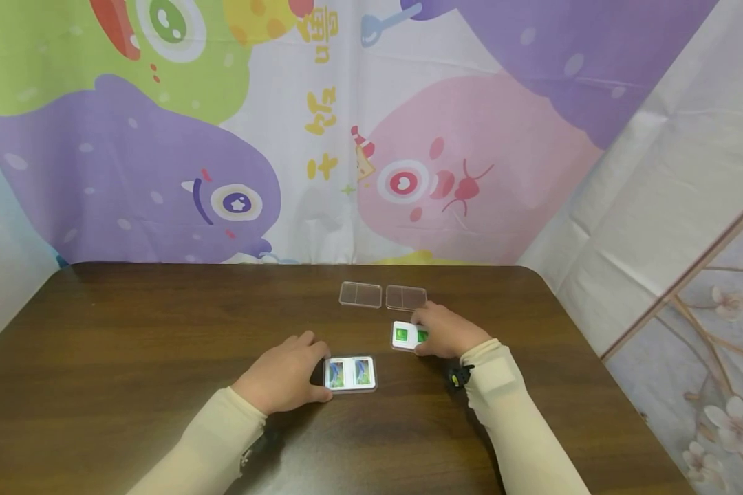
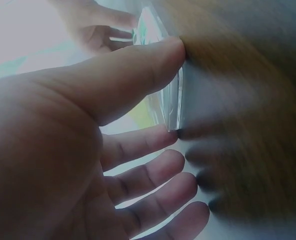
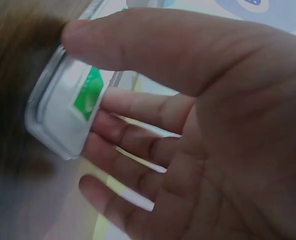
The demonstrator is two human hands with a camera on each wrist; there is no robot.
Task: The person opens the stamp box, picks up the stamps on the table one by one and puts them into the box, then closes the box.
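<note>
Head view: left grip point(image 1: 287, 375) pinches a landscape-picture case point(image 1: 351, 373), right grip point(image 1: 448, 331) a green-square case point(image 1: 411, 337); two clear pieces point(image 1: 360, 294) lie near the bench point(image 1: 161, 323) top's far edge.

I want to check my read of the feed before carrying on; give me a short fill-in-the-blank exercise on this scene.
1. The case with green squares is gripped by the ____ hand.
2. The gripped case nearer the person is in the ____ hand.
3. Behind both cases, the number of clear plastic pieces is ____.
4. The table is coloured ____.

Missing words: right; left; two; brown.
</note>
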